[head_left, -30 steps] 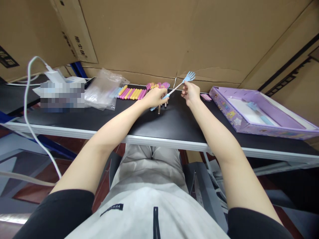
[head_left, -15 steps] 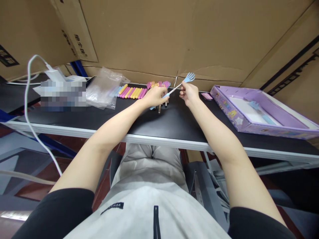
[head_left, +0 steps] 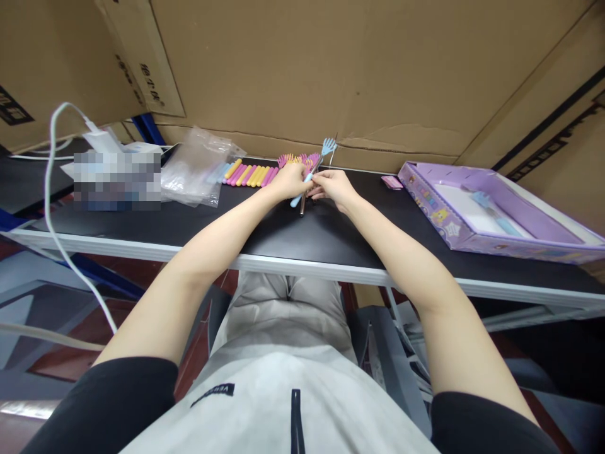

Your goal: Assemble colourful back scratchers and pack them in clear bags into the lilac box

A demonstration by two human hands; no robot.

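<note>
From my head camera, my left hand (head_left: 289,181) is closed around the handle of a blue hand-shaped scratcher (head_left: 316,169), fingers curled tight on its lower end. The claw head sticks up and away past my fingertips, toward the cardboard wall (head_left: 302,69). My right hand (head_left: 332,186) sits just beside the left, fingers pinched together near the scratcher's shaft; whether they actually clamp it or only touch it I cannot tell. Both hands hover low over the black table (head_left: 265,227). Just beyond my left fingers lies a row of pink and yellow handles (head_left: 248,175), with a cluster of pink and orange claw heads (head_left: 297,160) next to them. Further out left of those is a clear plastic bag (head_left: 196,167). Well off to the right of my right fingers sits a purple box (head_left: 491,214)
</note>
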